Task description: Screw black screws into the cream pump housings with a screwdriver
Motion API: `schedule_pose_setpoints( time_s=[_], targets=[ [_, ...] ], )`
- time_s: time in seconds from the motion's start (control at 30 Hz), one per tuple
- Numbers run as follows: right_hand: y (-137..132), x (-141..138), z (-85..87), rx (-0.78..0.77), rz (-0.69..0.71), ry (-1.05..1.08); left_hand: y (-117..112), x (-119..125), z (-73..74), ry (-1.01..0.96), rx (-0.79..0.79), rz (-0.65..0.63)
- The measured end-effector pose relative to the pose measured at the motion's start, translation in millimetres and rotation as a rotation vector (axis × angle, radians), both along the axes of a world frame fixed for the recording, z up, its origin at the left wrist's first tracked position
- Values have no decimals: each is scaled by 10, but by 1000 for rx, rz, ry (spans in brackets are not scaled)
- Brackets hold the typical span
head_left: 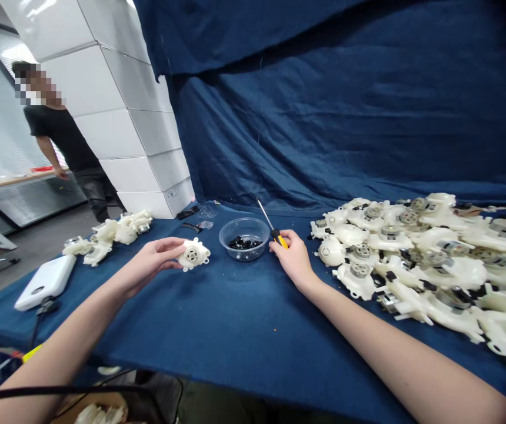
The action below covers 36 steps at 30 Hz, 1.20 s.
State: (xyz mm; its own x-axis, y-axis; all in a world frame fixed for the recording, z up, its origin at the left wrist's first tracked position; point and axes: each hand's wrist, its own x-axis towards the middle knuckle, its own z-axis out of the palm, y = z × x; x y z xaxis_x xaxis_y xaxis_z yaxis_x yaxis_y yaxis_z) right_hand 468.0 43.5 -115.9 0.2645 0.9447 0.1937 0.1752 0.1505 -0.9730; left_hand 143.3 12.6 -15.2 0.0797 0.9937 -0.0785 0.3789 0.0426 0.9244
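My left hand (161, 257) is closed on a cream plastic housing (193, 255) with a round slotted metal part in its face, held above the blue cloth. Between my hands stands a clear round bowl (225, 237) with small black pieces (245, 242) lying in it. My right hand (294, 254) grips a screwdriver (278, 237) by its yellow-and-black handle, just right of the bowl. The metal shaft points up and away to the left, its tip apart from the bowl and the housing.
A large heap of similar cream housings (425, 235) covers the table's right side; a smaller pile (107, 232) lies at the left. Nearby are a white box-shaped device (47, 281) with a black cable, stacked white cartons (140, 171) and a blue curtain (345, 118). A person (70, 138) stands beyond.
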Motion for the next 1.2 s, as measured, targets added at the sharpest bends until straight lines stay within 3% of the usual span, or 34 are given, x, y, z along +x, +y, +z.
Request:
schedule_pose_setpoints(
  time_s=[0.1, 0.2, 0.3, 0.37, 0.53, 0.6, 0.7, 0.77, 1.0, 1.2],
  targets=[
    [-7, -3, 15, -2, 4, 0, 89, 22, 83, 161, -22, -110],
    [-16, 0, 32, -6, 10, 1, 234, 64, 128, 314, -116, -330],
    [-20, 5, 39, -8, 15, 1, 425, 121, 125, 508, -82, -539],
    [-19, 7, 37, -8, 16, 1, 560, 155, 142, 595, -10, -557],
    [-7, 2, 30, -10, 2, 5, 776, 434, 330, 639, 272, -413],
    [-2, 4, 33, -10, -1, 10, 786, 679, 372, 629, 334, -502],
    [6, 18, 40, -5, -1, 29, 795, 1059, 320, 644, 271, -743],
    [14, 28, 41, -2, -6, 43, 841, 1231, 244, 667, 221, -811],
    [22, 16, 46, -4, 6, 48, 1084, 1385, 135, 658, 153, -886],
    [26, 9, 55, 6, 9, 114, 1049, 1389, 158, 513, 83, -834]
  ],
)
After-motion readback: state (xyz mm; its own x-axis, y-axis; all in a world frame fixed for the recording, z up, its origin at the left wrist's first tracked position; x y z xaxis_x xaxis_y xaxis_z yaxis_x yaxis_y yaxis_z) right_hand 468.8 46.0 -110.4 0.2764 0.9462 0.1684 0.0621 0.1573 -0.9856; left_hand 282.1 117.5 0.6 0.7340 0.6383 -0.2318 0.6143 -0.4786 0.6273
